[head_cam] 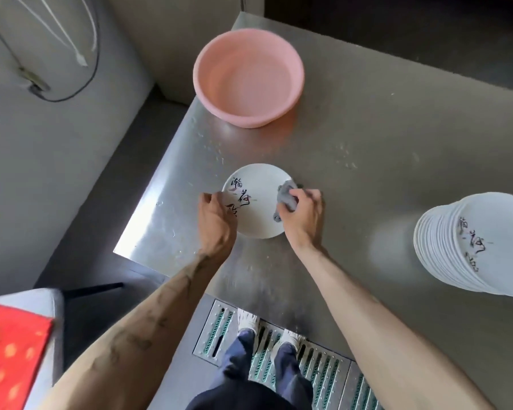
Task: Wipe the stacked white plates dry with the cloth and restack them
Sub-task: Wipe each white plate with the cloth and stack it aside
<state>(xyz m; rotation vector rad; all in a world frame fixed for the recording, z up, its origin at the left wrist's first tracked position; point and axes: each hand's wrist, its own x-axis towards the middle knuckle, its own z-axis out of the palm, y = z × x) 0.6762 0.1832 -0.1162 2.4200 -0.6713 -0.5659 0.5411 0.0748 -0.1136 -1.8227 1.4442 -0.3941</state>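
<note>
On the steel surface (367, 137), the left hand (215, 220) grips a plate (256, 202); the right hand (304, 214) clutches a cloth (286, 198) pressed on it.

Soft, even light is spread over the scene, and a dull sheen is thrown off the desk (367, 137), brightest just left of the left hand (216, 221); only faint shadows are cast. The cloth (286, 199) gripped in the right hand (304, 214) is smeared by motion, while the plate (258, 214) gripped by the left hand is shown fairly sharp. Far right of the hands, the plate stack (471, 247) is stretched and softened by wide-angle distortion.
</note>
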